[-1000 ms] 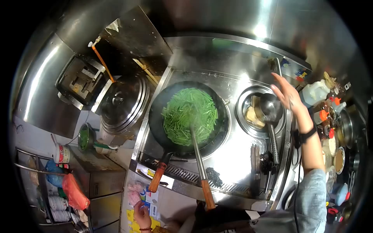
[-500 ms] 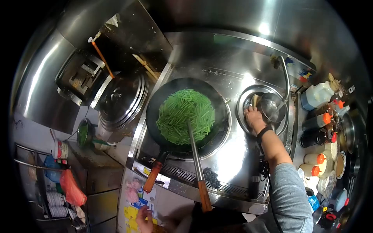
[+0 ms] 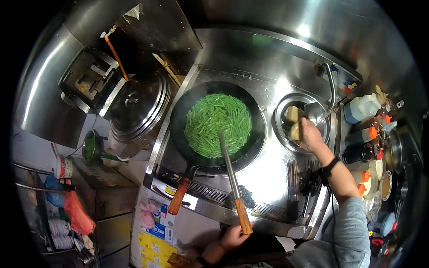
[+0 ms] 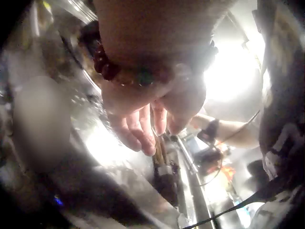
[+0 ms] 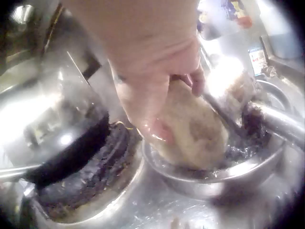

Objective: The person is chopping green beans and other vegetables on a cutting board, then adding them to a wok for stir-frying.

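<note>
My right hand (image 3: 310, 136) grips a pale tan, sponge-like lump (image 5: 195, 126) over the metal basin (image 5: 214, 179), thumb on the near side. A second tan piece (image 3: 293, 114) lies in the basin beside a metal ladle (image 3: 315, 111), whose handle is mostly hidden by the hand. Down at the stove's front edge, my left hand (image 3: 233, 237) is right at the wooden handle (image 3: 242, 215) of a long metal tool. In the left wrist view its fingers (image 4: 136, 131) hang loosely beside that handle. The tool's head is buried among cut green stalks (image 3: 216, 123) in the black wok (image 3: 178, 147).
A curved faucet (image 3: 331, 82) arches over the basin. Sauce bottles (image 3: 366, 135) line the right side. Several dark utensils (image 3: 295, 190) lie on the stove's front right. A lidded steel pot (image 3: 138, 105) stands left of the wok, whose own wooden handle (image 3: 180, 196) sticks out frontward.
My right hand came down from the faucet side into the basin and took hold of the tan lump. The faucet swung over the basin. My left hand moved right to the tool's handle.
</note>
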### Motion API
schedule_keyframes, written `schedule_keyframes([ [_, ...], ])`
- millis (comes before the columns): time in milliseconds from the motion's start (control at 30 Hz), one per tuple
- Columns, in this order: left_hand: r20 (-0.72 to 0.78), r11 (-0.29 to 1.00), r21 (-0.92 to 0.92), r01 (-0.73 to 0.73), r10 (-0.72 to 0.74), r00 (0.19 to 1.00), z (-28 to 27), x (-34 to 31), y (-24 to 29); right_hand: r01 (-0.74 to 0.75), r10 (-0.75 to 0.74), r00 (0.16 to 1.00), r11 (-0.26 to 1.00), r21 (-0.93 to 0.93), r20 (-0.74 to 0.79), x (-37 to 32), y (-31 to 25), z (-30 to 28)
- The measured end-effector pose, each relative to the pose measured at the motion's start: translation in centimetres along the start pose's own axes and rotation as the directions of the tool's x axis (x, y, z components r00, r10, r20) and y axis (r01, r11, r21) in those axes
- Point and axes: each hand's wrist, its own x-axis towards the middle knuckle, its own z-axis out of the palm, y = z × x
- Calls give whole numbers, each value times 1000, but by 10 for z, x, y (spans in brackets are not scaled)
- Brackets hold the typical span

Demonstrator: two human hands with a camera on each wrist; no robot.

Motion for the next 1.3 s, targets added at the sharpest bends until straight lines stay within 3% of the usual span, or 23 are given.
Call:
schedule_keyframes([
  [33,-9,990,-75,-116,116,993,17,17,-17,14,-3,995,994,106,-95,-15,-11,-22],
  [100,97,980,-179,-88,106,990,31,64,6,102,-61,983,965,242,-172,-37,-36,-51],
  [167,-130,899,263,-351,394,910,49,109,20,120,-99,992,918,379,-74,-58,-56,-73],
  [200,-177,915,214,-343,381,907,52,127,39,121,-147,989,895,429,27,-68,-61,-73],
  [233,-190,909,174,-378,408,893,50,143,53,-7,-109,978,839,544,180,-77,-73,-73],
  [300,-187,867,104,-487,498,847,50,171,71,49,-256,930,798,601,264,-89,-89,-63],
  [333,-179,891,-127,-436,412,893,48,177,70,62,-342,890,745,664,301,-86,-94,-60],
  [367,-200,892,-177,-417,382,902,46,179,65,68,-430,842,685,726,326,-82,-94,-53],
  [433,-230,922,-149,-356,318,920,45,178,41,-26,-424,787,703,711,448,-46,-76,-41],
  [467,-279,913,-226,-339,273,921,50,176,28,72,-350,875,778,625,335,-20,-63,-25],
  [500,-283,932,-137,-335,288,915,49,172,24,147,-284,938,845,514,200,10,-50,-6],
  [533,-287,943,-47,-329,303,909,45,168,23,109,-160,932,980,170,325,43,-43,7],
  [567,-291,947,42,-318,316,903,42,165,22,84,2,919,976,-200,394,71,-39,20],
  [633,-258,954,140,-267,295,920,37,161,20,162,14,947,840,-518,320,98,-21,50],
  [700,-223,934,275,-227,291,930,32,160,14,-13,155,959,861,-508,239,118,10,108],
  [833,-182,903,386,-189,275,944,29,159,7,18,209,932,791,-611,298,126,23,142],
  [967,-280,921,338,-191,292,915,26,169,13,70,165,881,882,-466,444,123,15,102],
  [1000,-266,953,239,-186,249,931,24,175,12,120,145,889,842,-526,434,114,8,82],
  [1067,-274,935,318,-156,248,929,25,182,16,82,93,878,938,-338,470,114,13,60],
  [1133,-241,921,376,-99,200,950,26,185,29,54,30,918,978,-200,396,103,11,35],
  [1167,-210,927,372,-41,128,969,25,188,36,185,-139,933,976,-112,332,98,23,40],
  [1233,-164,917,395,-51,125,979,24,197,39,100,-129,957,987,125,261,64,-12,-27],
  [1300,-170,947,272,-171,222,960,24,193,38,57,-100,976,975,217,193,33,-31,-63],
])
